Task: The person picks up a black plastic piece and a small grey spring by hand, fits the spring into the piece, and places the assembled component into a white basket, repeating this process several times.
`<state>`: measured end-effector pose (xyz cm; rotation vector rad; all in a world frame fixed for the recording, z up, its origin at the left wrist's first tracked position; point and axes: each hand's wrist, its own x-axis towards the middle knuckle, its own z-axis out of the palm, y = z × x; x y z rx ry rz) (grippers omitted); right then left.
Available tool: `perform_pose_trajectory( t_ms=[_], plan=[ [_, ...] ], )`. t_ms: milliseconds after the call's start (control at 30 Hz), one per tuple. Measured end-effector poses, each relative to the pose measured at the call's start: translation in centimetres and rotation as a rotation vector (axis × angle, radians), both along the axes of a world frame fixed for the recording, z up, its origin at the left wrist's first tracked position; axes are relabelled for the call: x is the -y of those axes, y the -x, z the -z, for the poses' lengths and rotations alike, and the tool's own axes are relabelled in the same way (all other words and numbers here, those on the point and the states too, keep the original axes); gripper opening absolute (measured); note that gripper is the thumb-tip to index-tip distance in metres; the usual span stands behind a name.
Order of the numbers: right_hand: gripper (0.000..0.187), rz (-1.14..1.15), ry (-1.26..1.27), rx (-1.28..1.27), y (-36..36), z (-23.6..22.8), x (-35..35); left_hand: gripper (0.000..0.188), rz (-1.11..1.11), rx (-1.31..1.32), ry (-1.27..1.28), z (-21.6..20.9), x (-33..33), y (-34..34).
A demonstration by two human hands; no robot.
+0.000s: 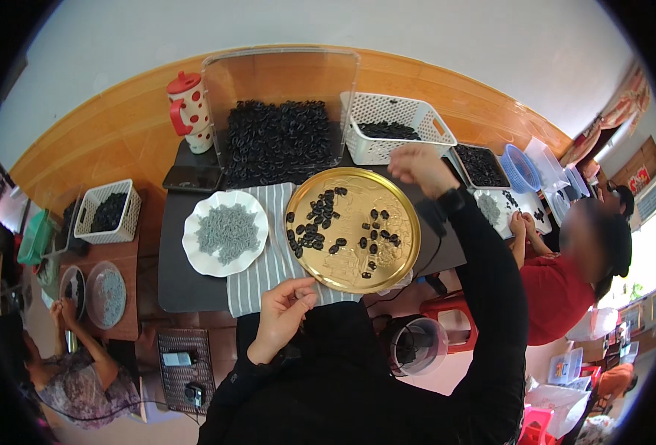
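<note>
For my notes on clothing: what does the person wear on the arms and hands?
Both arms are covered by long black sleeves reaching the wrists. The right hand is bare, with a black wristband or watch just behind it. The left hand is bare too, without glove; a dark cuff closes its wrist.

1. A dark phone [192, 178] lies flat at the back left of the counter [176, 285], just in front of the red-and-white spotted jug; its screen is black and glossy.
2. A red sign [639, 178] with pale markings hangs on the far right wall, small and rectangular.
3. A small pale device [176, 359] rests on a woven stool lower left; whether it has a screen cannot be told.
</note>
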<state>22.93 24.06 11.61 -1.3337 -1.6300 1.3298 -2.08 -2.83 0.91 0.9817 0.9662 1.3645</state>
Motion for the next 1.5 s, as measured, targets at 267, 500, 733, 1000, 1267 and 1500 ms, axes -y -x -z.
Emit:
perform_pose_trajectory(
  t_ms=[267,500,733,1000,1267,1500],
  plan=[
    [0.023,-0.587,-0.461,0.516,4.3,6.6,6.8,0.025,0.028,-0.03,0.037,0.7,-0.5,0.2],
    [0.018,-0.525,-0.701,0.69,5.3,8.4,5.6,0.026,0.052,-0.033,0.029,0.5,-0.5,-0.1],
    [0.012,-0.429,-0.448,0.687,7.8,9.3,2.7,0.024,0.045,-0.063,0.07,0.3,0.0,0.2],
    [0.007,-0.572,-0.593,0.705,7.3,9.8,4.8,0.022,-0.055,-0.326,-0.037,-0.9,-1.7,0.5],
    [0.01,-0.374,-0.109,0.191,1.7,6.0,10.8,0.013,-0.216,-1.069,-0.435,-1.9,-5.2,-0.9],
    [0.009,-0.157,0.041,-0.296,0.1,8.6,17.6,0.012,-0.082,-1.267,-0.343,-1.4,-7.6,-2.7]
  ],
)
